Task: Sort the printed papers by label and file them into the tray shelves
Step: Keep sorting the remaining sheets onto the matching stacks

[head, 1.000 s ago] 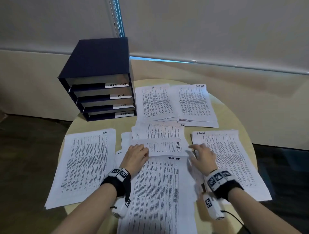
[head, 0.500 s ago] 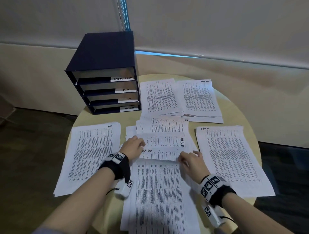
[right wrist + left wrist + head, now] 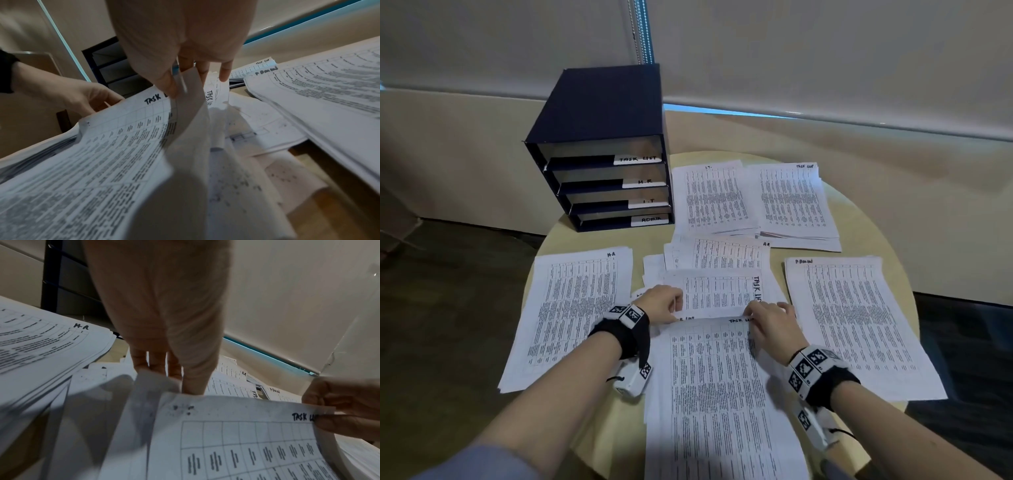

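Note:
A printed sheet labelled TASK LIST [image 3: 715, 377] lies at the front middle of the round table, on top of other sheets. My left hand [image 3: 661, 305] pinches its top left corner, and the thumb and fingers [image 3: 164, 366] show this in the left wrist view. My right hand [image 3: 767, 320] pinches the top right corner beside the label, thumb against fingers [image 3: 185, 78]. The sheet's top edge [image 3: 236, 402] is raised off the heap. The dark blue tray shelves [image 3: 599, 113] stand at the back left, labelled TASK LIST, H.R, I.T and ADMIN from top to bottom.
Sorted piles lie around: H.R [image 3: 571, 315] at the left, ADMIN [image 3: 856, 325] at the right, I.T [image 3: 712, 198] and TASK LIST [image 3: 794, 202] at the back. A loose heap [image 3: 722, 260] with a sideways sheet lies just beyond my hands. Several piles overhang the table's edge.
Both hands have drawn back from the sideways sheet to the front sheet's top edge. They now pinch its two top corners, and that edge has lifted.

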